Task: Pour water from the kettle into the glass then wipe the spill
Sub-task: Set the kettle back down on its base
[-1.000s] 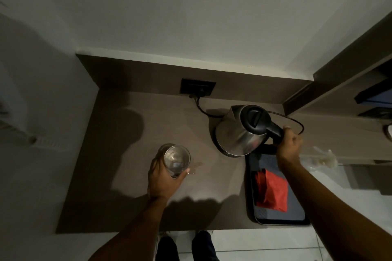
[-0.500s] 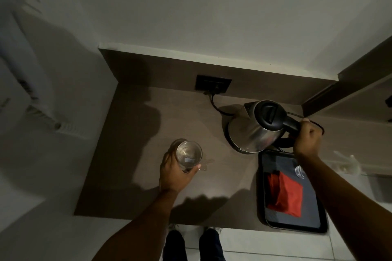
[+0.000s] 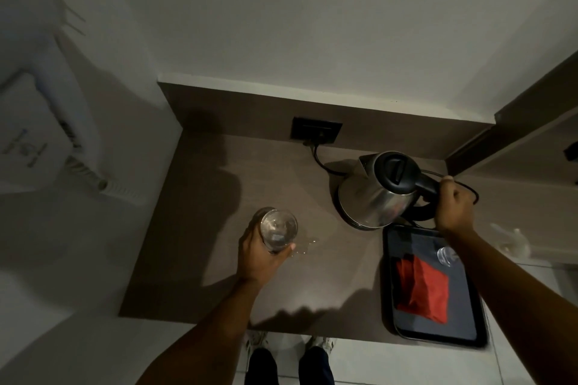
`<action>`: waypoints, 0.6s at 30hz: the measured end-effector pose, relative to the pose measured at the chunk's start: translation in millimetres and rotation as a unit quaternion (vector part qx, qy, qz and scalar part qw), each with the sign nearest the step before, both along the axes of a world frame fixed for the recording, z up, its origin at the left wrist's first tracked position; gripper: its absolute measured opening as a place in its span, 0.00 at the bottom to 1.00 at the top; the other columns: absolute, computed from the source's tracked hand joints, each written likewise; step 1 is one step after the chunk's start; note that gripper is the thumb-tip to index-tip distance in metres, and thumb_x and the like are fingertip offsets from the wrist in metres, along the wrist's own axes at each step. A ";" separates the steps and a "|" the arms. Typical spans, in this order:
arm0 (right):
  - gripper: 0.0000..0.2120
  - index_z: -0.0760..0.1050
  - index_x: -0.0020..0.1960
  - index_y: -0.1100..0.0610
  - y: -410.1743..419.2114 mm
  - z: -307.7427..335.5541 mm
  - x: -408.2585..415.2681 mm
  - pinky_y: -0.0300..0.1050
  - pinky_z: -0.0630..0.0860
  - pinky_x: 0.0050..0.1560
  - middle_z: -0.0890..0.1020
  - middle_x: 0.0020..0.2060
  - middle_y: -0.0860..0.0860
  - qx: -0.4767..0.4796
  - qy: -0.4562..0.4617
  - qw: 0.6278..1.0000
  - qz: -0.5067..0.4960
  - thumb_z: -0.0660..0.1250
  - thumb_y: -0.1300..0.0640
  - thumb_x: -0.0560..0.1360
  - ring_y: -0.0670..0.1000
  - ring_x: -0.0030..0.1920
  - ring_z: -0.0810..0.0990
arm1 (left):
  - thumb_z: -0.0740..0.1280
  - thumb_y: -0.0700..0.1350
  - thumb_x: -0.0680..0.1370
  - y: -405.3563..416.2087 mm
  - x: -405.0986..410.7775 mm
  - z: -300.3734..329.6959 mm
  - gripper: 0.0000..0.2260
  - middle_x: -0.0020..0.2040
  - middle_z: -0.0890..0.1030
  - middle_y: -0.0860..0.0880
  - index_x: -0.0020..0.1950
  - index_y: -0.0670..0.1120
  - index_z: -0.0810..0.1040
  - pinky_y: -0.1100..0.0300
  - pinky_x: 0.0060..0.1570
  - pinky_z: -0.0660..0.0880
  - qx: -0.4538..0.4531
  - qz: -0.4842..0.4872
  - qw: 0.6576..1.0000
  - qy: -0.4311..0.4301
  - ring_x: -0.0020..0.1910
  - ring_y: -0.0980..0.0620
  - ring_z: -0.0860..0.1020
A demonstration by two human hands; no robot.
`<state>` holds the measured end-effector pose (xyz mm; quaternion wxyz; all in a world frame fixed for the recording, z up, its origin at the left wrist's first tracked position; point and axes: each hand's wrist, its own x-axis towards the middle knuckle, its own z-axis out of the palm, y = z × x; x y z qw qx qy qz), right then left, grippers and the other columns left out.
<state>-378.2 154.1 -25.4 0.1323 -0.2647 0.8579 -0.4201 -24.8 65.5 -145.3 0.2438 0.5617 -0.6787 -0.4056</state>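
Note:
A steel kettle (image 3: 373,197) with a black lid stands on its base at the back right of the brown counter (image 3: 203,259). My right hand (image 3: 455,206) is closed around its black handle. A clear glass (image 3: 278,228) with a little water in it stands near the counter's middle, and my left hand (image 3: 259,255) grips it from the near side. A small wet patch (image 3: 308,245) glistens on the counter just right of the glass. A folded red cloth (image 3: 422,289) lies on a dark tray (image 3: 469,327) at the front right.
A black wall socket (image 3: 316,130) with the kettle's cord sits on the back panel. An upturned glass (image 3: 445,255) lies on the tray beside my right forearm. A wooden shelf unit (image 3: 516,122) rises at the right. My feet show below the counter's front edge.
The view has shifted, so everything sits further right and lower in frame. The kettle stands more upright on its base than a second ago. Both hands keep their grips.

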 end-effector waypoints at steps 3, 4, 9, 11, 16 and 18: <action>0.31 0.75 0.43 0.76 0.1 1.7 0.8 0.53 0.70 0.39 0.79 0.42 0.74 0.007 0.005 1.000 0.000 0.51 0.48 0.83 0.69 0.43 0.78 | 0.80 0.57 0.61 -4.8 3.3 3.0 0.39 0.64 0.79 0.49 0.69 0.51 0.71 0.52 0.62 0.77 0.001 0.017 1.000 0.021 0.64 0.50 0.77; 0.31 0.74 0.43 0.76 0.2 2.5 1.2 0.54 0.72 0.40 0.79 0.42 0.75 0.008 0.006 1.000 0.001 0.51 0.48 0.83 0.70 0.44 0.78 | 0.80 0.57 0.60 -7.2 5.2 3.3 0.39 0.64 0.79 0.50 0.68 0.52 0.72 0.55 0.62 0.77 -0.004 0.027 0.999 0.024 0.63 0.51 0.77; 0.31 0.72 0.39 0.75 -0.8 6.6 3.2 0.51 0.66 0.37 0.77 0.35 0.70 0.006 0.017 1.000 0.014 0.50 0.47 0.81 0.58 0.35 0.73 | 0.83 0.54 0.60 -23.4 18.6 -0.7 0.37 0.60 0.82 0.45 0.65 0.45 0.76 0.55 0.57 0.76 0.045 0.103 0.994 -0.009 0.60 0.44 0.79; 0.30 0.70 0.35 0.71 -0.8 6.6 4.6 0.50 0.64 0.34 0.74 0.30 0.67 0.003 0.028 1.000 0.010 0.51 0.48 0.82 0.54 0.34 0.71 | 0.83 0.48 0.62 -31.3 22.5 -0.5 0.31 0.56 0.81 0.47 0.61 0.43 0.77 0.62 0.52 0.72 0.062 0.126 0.990 0.006 0.58 0.43 0.80; 0.26 0.66 0.32 0.62 -0.6 4.4 5.0 0.48 0.64 0.31 0.69 0.28 0.57 0.017 0.038 0.999 0.004 0.51 0.47 0.82 0.53 0.30 0.66 | 0.83 0.38 0.62 -61.1 37.0 12.6 0.33 0.61 0.80 0.41 0.65 0.38 0.76 0.69 0.57 0.67 0.027 0.175 0.983 0.044 0.61 0.45 0.77; 0.30 0.67 0.33 0.69 0.5 1.0 1.8 0.49 0.65 0.32 0.71 0.28 0.59 0.020 0.030 0.999 0.005 0.50 0.46 0.82 0.54 0.30 0.68 | 0.82 0.36 0.62 -74.7 41.7 16.2 0.34 0.64 0.78 0.38 0.66 0.37 0.74 0.68 0.60 0.66 0.010 0.180 0.982 0.062 0.63 0.45 0.76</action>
